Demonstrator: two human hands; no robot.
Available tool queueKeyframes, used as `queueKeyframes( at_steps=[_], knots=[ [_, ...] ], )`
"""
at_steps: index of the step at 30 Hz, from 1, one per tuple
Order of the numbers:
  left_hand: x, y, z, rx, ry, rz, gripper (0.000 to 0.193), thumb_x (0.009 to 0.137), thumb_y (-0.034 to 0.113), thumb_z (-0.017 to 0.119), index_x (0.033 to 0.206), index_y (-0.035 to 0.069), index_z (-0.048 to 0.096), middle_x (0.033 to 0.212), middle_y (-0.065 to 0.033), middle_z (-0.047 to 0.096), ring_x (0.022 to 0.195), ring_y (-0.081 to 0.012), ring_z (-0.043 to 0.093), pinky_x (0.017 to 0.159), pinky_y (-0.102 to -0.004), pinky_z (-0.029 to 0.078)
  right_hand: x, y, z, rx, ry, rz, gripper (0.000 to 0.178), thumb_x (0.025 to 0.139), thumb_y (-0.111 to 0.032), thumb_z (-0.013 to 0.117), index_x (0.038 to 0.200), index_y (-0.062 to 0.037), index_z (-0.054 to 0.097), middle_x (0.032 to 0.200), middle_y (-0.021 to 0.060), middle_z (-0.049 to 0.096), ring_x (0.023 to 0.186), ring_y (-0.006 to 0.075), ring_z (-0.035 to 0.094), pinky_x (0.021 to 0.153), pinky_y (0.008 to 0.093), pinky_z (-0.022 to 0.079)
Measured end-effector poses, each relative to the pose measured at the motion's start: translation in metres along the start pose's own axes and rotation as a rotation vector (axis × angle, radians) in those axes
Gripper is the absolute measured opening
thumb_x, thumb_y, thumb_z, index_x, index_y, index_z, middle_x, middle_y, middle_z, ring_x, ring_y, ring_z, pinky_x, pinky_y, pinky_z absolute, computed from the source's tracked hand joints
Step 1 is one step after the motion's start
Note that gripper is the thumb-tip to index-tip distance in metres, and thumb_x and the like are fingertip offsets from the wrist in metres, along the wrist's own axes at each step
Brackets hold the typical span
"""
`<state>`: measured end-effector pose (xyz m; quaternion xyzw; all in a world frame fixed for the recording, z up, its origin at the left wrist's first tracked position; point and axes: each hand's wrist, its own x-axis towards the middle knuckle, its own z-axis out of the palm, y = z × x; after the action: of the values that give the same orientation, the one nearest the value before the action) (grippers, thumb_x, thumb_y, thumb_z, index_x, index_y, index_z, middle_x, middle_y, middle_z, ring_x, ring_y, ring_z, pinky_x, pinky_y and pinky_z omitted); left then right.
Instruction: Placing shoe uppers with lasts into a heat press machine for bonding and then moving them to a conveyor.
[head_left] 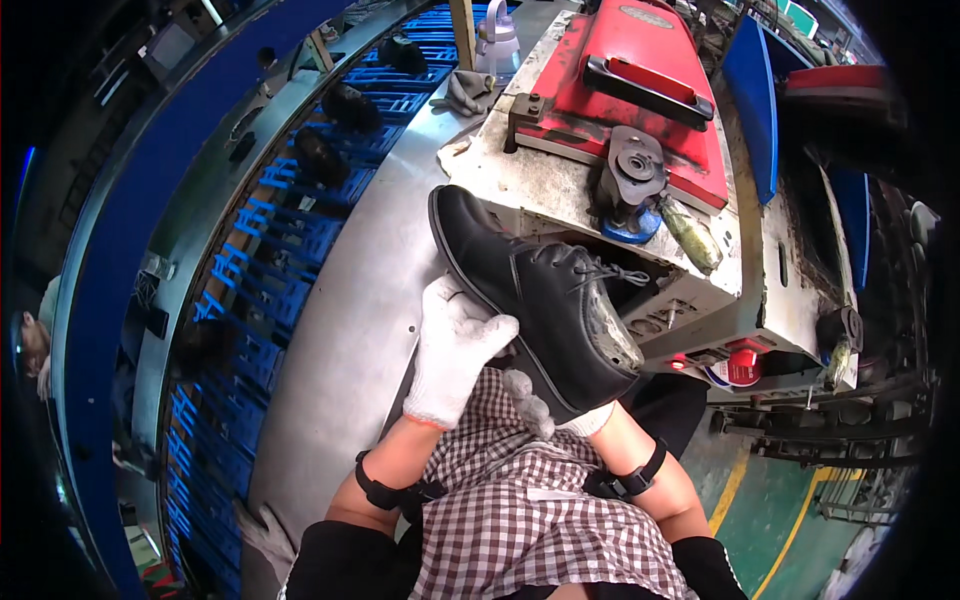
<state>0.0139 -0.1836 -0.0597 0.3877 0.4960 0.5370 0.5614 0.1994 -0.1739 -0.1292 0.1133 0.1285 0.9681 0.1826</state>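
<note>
Blue rack [300,235], bearing dark rounded items [318,155], probably shoes; metal table [340,280], bare-topped beside the person; left hand [455,345], white-gloved, thumb spread, against the sole edge, firmness of grip untellable; black shoe [545,310], one, raised over the lap, toe up-left; sole attached, lace threaded; pale form inside the collar, seemingly a last not yet out; further work outstanding, indeterminable; right hand [530,405], gloved, mostly hidden, apparently grasping the heel from beneath; red-covered machine [640,50], adjacent.
</note>
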Motion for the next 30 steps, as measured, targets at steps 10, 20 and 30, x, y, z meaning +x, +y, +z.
queueKeyframes(
  at_steps=[10,20,30],
  knots=[
    [0.000,-0.009,-0.019,-0.084,-0.028,0.008,0.065,0.096,0.010,0.069,0.151,0.001,0.037,0.125,-0.0094,0.062,0.108,-0.0161,0.063,0.095,-0.0328,0.053,0.016,-0.002,0.010,-0.242,0.232,-0.120,0.068,0.108,-0.060,0.037,0.139,-0.0010,0.052,0.113,0.0344,0.061,0.082,0.0501,0.066,0.065,0.0617,0.060],
    [-0.032,-0.029,-0.065,-0.460,0.014,-0.211,0.073,0.096,0.035,0.068,0.155,0.001,0.041,0.149,-0.0160,0.057,0.133,-0.0294,0.059,0.115,-0.0449,0.047,0.066,0.009,0.043,-1.836,0.712,-0.235,0.043,0.115,-0.034,0.036,0.132,0.0007,0.055,0.126,0.0137,0.064,0.118,0.0182,0.062,0.103,0.0335,0.049],
    [0.092,0.007,-0.194,-0.416,0.435,-0.077,0.027,0.085,0.014,0.072,0.111,0.005,0.069,0.105,-0.0090,0.072,0.091,-0.0231,0.072,0.082,-0.0370,0.060,0.014,0.001,0.120,-2.247,0.667,-0.992,0.035,0.097,-0.009,0.051,0.127,0.0053,0.063,0.126,0.0164,0.064,0.115,0.0266,0.062,0.105,0.0379,0.048]
  ],
)
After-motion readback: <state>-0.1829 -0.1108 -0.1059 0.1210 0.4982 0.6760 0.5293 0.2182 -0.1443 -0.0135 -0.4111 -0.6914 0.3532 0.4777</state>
